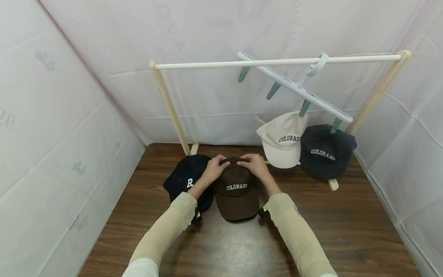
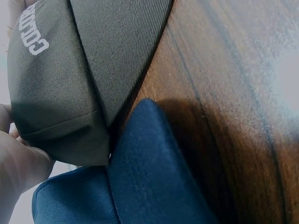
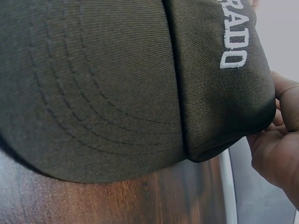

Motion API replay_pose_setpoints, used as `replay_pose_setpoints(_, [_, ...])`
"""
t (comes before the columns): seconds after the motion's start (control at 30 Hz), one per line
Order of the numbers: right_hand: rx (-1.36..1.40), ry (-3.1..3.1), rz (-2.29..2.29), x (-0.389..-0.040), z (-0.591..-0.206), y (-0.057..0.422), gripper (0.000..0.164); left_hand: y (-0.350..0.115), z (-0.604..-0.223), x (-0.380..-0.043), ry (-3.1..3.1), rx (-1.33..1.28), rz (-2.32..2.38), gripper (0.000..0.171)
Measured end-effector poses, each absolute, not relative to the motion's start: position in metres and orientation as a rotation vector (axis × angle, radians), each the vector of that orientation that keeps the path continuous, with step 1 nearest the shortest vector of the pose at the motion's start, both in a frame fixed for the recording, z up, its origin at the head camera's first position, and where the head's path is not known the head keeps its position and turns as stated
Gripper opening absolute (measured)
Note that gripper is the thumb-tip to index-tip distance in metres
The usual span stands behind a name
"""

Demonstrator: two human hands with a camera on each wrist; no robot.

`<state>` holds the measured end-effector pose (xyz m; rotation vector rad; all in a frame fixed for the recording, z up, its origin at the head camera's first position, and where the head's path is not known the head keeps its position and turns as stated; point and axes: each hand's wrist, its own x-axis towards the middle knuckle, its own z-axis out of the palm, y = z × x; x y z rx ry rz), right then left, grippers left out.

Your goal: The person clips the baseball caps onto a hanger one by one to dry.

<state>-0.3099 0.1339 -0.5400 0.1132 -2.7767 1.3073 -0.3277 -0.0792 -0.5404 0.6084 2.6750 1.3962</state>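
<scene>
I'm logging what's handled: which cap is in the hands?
The brown cap, gripped by the left hand and right hand; the white cap and charcoal cap hang from the hanger; the navy cap lies to the left.

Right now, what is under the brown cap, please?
The table shows beyond the front of the brown cap. The left hand and right hand grip its top. What lies directly beneath is covered; I cannot tell.

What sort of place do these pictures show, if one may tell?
Probably a makeshift indoor booth: pale printed sheeting stands along three sides of a brown wood-grain table, and on it a rack carries a clip hanger.
</scene>
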Motion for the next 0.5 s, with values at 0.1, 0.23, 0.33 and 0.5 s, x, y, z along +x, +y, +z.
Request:
replay_pose_setpoints(0.1, [0.124, -2.774, 1.308, -0.3086, -0.5391, 0.1334, 0.033, -0.0798, -0.5404, -0.3269, 2.675, 0.605, 1.393, 0.013])
replay_pose_setpoints(0.23, [0.124, -2.773, 1.318, -0.3064, -0.5371, 0.1327, 0.032, -0.0806, -0.5406, -0.3257, 2.674, 0.6, 1.392, 0.013])
replay_pose_setpoints(0.33, [0.115, -2.773, 1.328, -0.3052, -0.5358, 0.1318, 0.031, -0.0809, -0.5403, -0.3249, 2.674, 0.601, 1.396, 0.013])
replay_pose_setpoints(0.5, [0.104, -2.767, 1.34, -0.305, -0.5343, 0.1307, 0.029, -0.0807, -0.5385, -0.3235, 2.667, 0.6, 1.408, 0.013])
